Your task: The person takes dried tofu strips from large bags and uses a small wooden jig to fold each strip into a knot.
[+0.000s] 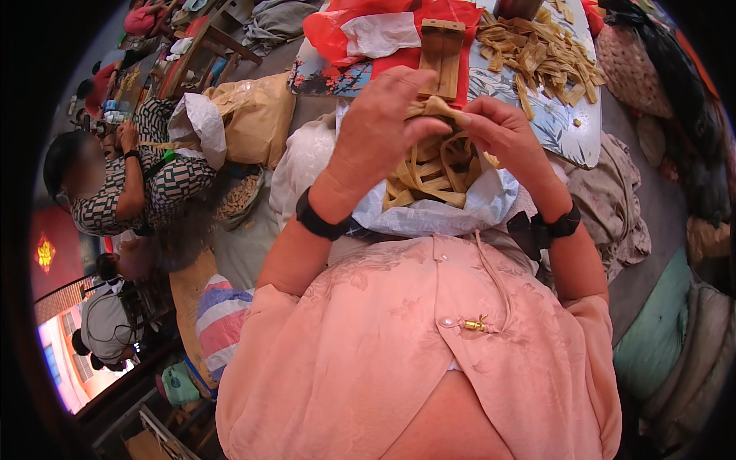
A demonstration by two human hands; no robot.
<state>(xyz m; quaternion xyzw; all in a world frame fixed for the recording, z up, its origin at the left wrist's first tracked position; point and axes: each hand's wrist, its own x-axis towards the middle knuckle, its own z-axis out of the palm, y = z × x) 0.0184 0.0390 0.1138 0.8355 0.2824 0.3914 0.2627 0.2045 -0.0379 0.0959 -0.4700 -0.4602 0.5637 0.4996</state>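
Both your arms bend at the elbows and reach forward, the forearms slanting inward so that your hands come close together ahead of your chest. Your left forearm [295,257] rises to a left wrist [331,198] ringed by a dark band; your left hand [383,115] shows its back, fingers angled toward the right, thumb stretched below them in a loose grip. Your right forearm [579,261] leads to a banded right wrist [556,198]. Your right hand [498,126] points leftward, thumb and index finger pinched together, the lower fingers curled beneath.
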